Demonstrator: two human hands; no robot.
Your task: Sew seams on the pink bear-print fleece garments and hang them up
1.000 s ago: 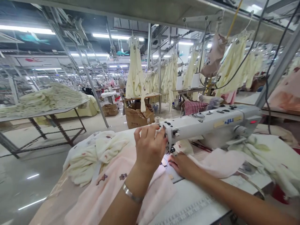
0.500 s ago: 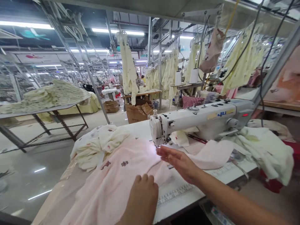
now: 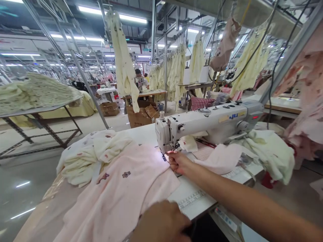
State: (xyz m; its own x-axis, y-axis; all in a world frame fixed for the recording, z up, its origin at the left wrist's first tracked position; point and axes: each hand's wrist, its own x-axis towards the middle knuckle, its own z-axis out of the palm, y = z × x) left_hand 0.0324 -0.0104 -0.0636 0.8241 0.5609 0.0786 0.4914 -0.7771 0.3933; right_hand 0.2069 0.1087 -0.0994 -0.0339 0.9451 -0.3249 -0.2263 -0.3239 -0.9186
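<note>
A pale pink fabric piece [image 3: 131,188] with small printed animal motifs is spread over the sewing table, its upper edge by the needle area of a white sewing machine [image 3: 207,124]. My right hand [image 3: 178,162] is closed just right of the lit presser foot [image 3: 164,156], thumb and finger pressed together. What they pinch, if anything, is too small to make out. Lower down, my left hand [image 3: 161,222] is smeared by motion over the fabric's near edge. Its fingers do not show clearly.
Crumpled cream printed fabric [image 3: 88,154] is heaped on the table's left. Pale green cloth [image 3: 272,151] bunches by the machine's right end. A ruler strip [image 3: 193,198] runs along the front edge. Beyond stand a cardboard box [image 3: 141,114], hanging yellow garments [image 3: 122,60] and a metal-legged table [image 3: 37,112].
My right hand has gone from stretched fingers to a closed pinch beside the needle. My left hand has moved down toward the table's front edge. The camera view has shifted right.
</note>
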